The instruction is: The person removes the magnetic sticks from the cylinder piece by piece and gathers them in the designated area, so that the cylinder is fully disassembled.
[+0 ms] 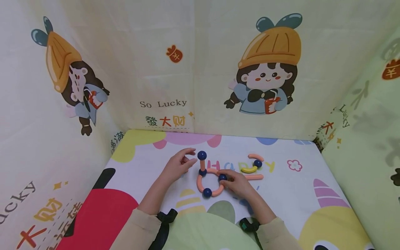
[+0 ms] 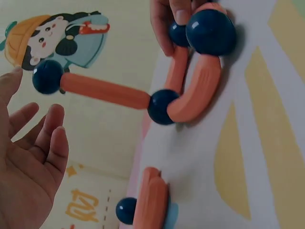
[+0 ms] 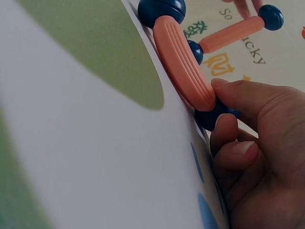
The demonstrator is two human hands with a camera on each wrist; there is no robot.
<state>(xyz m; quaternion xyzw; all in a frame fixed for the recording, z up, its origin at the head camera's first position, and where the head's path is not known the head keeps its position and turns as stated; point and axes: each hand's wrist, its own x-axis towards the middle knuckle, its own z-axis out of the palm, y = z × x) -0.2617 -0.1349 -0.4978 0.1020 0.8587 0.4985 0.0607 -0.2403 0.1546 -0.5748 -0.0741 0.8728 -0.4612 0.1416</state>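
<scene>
A ring of curved orange sticks (image 1: 199, 183) and dark blue balls (image 1: 207, 193) lies on the table. From its far-left ball rises a straight orange stick (image 1: 202, 165), topped by another dark blue ball (image 1: 202, 155). My right hand (image 1: 239, 182) pinches the ring's right-hand ball (image 3: 214, 116) between thumb and fingers, low against the table. Just left of the top ball, my left hand (image 1: 178, 166) is held with fingers apart. A gap shows between that hand and the ball (image 2: 48, 77) in the left wrist view.
Right of the ring lie a yellow curved stick (image 1: 249, 170), a blue ball (image 1: 257, 163), an orange curved stick (image 1: 256, 156) and a straight orange stick (image 1: 254, 177). More orange sticks (image 2: 151, 200) and a ball (image 2: 127, 210) show in the left wrist view. Printed cloth (image 1: 212, 83) walls the table.
</scene>
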